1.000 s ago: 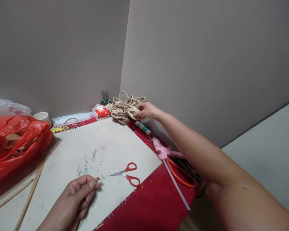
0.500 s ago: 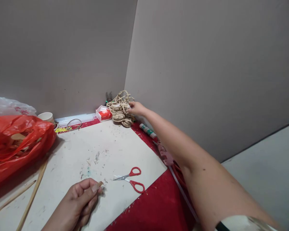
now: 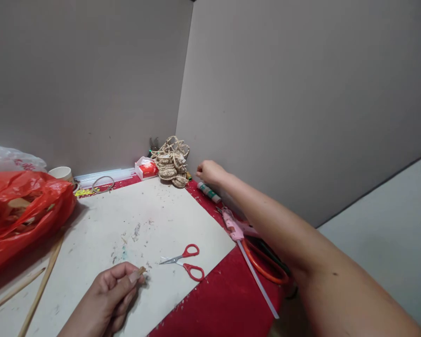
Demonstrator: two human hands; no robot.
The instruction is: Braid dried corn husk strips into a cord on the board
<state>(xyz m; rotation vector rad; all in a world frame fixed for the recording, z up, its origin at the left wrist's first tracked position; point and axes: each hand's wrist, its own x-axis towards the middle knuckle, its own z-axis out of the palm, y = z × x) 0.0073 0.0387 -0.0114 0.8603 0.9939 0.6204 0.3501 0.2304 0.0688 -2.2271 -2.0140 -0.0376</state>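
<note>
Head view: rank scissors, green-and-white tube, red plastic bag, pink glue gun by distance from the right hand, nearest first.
From the right hand:
1. Green-and-white tube: just below it in view.
2. Pink glue gun: past the tube, toward the camera.
3. Scissors: on the white sheet.
4. Red plastic bag: far left.

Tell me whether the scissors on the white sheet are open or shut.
Open. The scissors lie with their red handles spread apart; how far the blades part is hard to tell.
</note>
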